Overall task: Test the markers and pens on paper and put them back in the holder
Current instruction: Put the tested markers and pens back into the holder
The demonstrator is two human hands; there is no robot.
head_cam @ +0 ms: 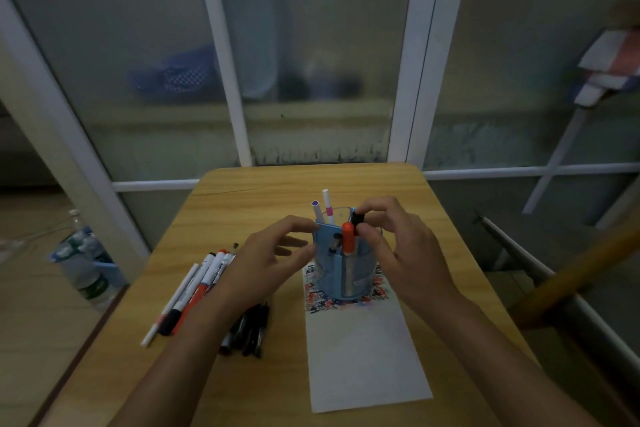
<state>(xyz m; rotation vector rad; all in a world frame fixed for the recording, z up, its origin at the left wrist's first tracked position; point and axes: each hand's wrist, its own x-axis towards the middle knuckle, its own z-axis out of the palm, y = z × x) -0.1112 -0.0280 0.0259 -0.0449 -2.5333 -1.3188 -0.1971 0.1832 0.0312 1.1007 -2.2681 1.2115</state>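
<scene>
The right hand (398, 246) pinches a black-capped marker (357, 218) between thumb and forefinger at the far rim of the translucent blue plastic pen holder (341, 274), which stands on the scribbled top end of a white paper strip (363, 357) on the wooden desk (277, 184). The left hand (273, 260) is loosely spread, fingers curved beside the holder's left wall — whether they touch it I cannot tell. An orange-capped marker (348, 239) and two white pens with purple and pink ends (322, 210) already stand inside. This looks like the return step (or possibly a draw-out; the frame leaves it open). A row of white, orange and black markers (194, 288) and a bunch of dark pens (249, 329) lie left of the paper — likely next, each needing uncapping and a stroke on bare paper.
</scene>
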